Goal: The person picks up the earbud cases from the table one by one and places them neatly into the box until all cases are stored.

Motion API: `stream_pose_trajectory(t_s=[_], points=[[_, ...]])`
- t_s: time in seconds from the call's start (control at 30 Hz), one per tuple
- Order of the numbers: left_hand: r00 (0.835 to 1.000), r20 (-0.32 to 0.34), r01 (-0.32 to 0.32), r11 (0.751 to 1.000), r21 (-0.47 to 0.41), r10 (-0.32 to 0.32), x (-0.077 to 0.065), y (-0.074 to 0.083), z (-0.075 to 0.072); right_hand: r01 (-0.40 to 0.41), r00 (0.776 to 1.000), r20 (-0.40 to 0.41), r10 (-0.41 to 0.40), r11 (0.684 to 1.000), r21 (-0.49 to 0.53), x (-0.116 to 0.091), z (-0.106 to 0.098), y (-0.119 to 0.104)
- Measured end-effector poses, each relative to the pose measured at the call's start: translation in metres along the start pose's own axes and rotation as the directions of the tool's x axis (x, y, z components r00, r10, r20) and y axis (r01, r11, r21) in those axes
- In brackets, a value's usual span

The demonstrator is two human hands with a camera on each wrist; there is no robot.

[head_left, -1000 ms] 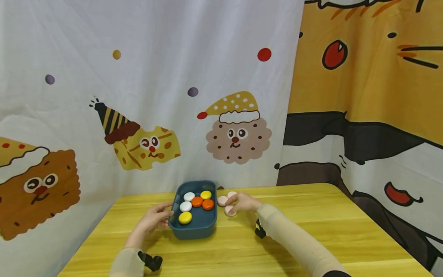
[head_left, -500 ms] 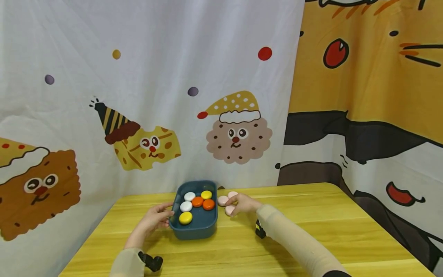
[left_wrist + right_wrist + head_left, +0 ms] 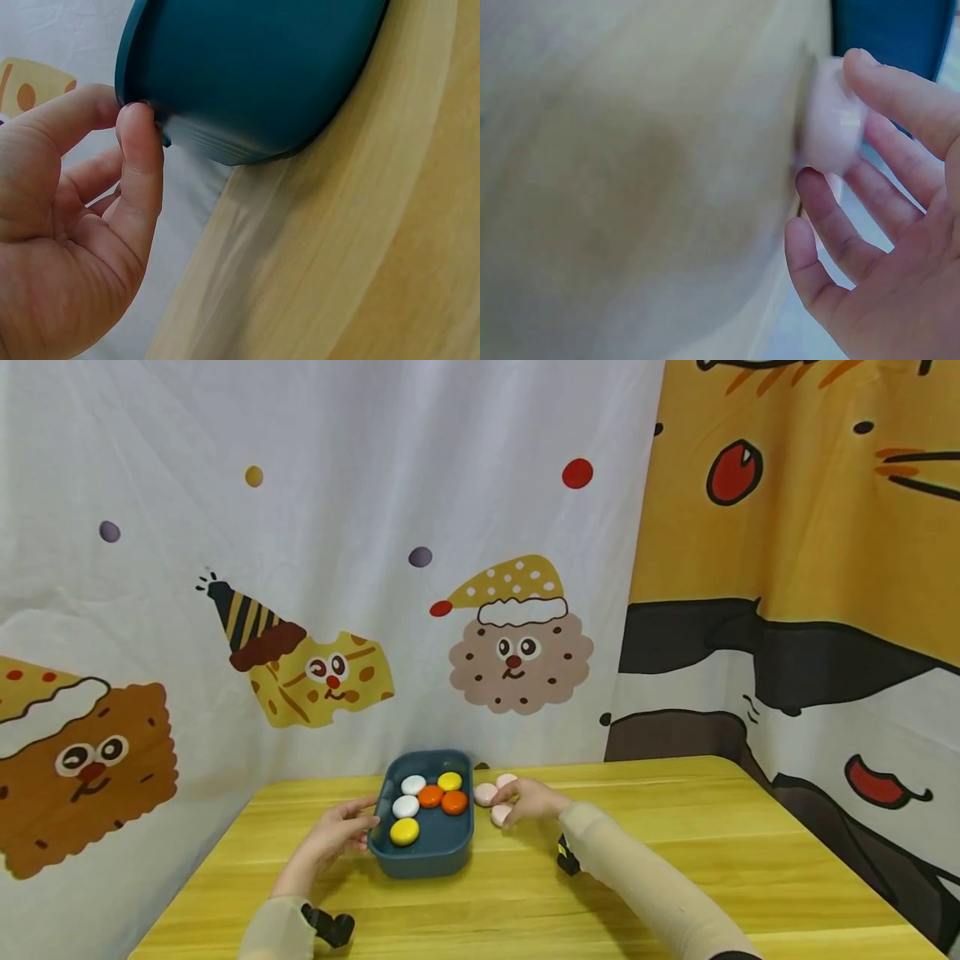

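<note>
My left hand [image 3: 335, 837] is at the left side of a dark blue rectangular box [image 3: 423, 867], thumb and fingers pinching its rim, as the left wrist view shows. Inside the box lie white discs [image 3: 406, 807], yellow discs [image 3: 405, 832] and orange discs [image 3: 453, 802], all glossy and rounded. Right of the box, my right hand [image 3: 534, 799] is low over a small group of pale pink discs [image 3: 485, 794]. In the right wrist view its thumb and fingertips are around one pink disc [image 3: 832, 120], which stays at the tabletop.
Box and discs are near the back edge of a yellow wood-grain table [image 3: 480, 918]. Behind it hangs a white curtain [image 3: 337, 527] printed with cartoon snacks. A black wrist device [image 3: 327, 926] sits on the left cuff, another [image 3: 567, 856] on the right.
Both hands, the box and the discs hold nearly the same places. The whole head view has shifted slightly.
</note>
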State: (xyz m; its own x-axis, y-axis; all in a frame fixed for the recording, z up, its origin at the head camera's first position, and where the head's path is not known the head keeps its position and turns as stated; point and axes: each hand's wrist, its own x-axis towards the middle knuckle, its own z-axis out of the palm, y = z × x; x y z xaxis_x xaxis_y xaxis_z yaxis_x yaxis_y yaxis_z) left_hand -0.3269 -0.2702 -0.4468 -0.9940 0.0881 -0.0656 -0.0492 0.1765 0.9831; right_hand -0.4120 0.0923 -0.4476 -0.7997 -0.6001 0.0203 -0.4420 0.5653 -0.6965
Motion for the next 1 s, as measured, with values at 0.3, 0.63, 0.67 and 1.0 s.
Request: stream_pose_trajectory(t_s=[0.3, 0.63, 0.67, 1.0], points=[[1.000, 0.002, -0.009, 1.000, 0.002, 0.009, -0.0009, -0.0013, -0.0011, -0.013, 1.000, 0.021, 0.012, 0.999, 0.048, -0.0008, -0.0045, -0.0055], [1.000, 0.008, -0.006, 1.000, 0.005, 0.006, 0.0009, 0.0013, 0.0008, -0.020, 0.999, 0.034, 0.021, 0.999, -0.028, -0.0034, 0.0006, -0.0001], [1.000, 0.008, -0.005, 1.000, 0.006, 0.005, 0.0010, 0.0013, 0.0009, -0.020, 0.999, 0.032, 0.021, 0.999, -0.028, -0.0037, 0.0004, -0.0004], [1.000, 0.009, -0.003, 1.000, -0.009, 0.003, -0.0011, 0.0008, 0.0016, 0.031, 1.000, 0.005, -0.031, 0.999, -0.036, -0.0070, -0.0074, -0.0049]])
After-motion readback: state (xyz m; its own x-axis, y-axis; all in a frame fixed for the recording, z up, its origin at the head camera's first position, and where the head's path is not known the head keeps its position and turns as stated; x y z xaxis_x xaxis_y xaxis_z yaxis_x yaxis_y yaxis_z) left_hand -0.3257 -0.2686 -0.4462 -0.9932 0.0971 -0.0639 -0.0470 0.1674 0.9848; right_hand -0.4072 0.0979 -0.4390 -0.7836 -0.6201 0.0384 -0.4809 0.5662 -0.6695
